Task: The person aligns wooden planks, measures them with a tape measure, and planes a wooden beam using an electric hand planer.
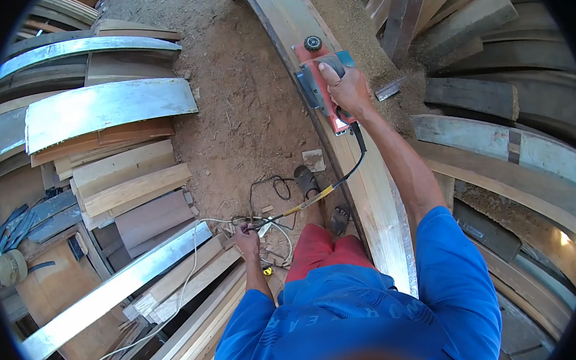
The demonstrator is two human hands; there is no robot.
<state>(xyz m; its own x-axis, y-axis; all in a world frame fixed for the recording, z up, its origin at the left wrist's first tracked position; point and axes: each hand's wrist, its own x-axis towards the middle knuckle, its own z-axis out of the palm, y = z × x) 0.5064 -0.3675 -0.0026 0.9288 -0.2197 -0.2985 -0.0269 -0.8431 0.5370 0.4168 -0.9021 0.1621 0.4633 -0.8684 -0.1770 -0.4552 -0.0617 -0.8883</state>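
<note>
My right hand (pixel 351 90) is wrapped around the rear handle of a red electric planer (pixel 342 122) with a black front knob. The planer rests on a long, pale wooden board (pixel 367 188) that runs from the top of the view down past my right side. From its back end a black power cord (pixel 356 166), yellow along one stretch, curves down toward my left hand (pixel 245 239). That hand is closed on the cord, low and to the left, beside a tangle of cables; its fingertips are partly hidden.
Stacked planks (pixel 135 168) and pale metal-like strips (pixel 112 102) fill the left side. More boards (pixel 497 147) lean and lie on the right. Loose cable (pixel 278 187) lies on the dirt ground (pixel 230 104) near my sandaled feet. Sawdust (pixel 344 18) covers the ground beyond the board.
</note>
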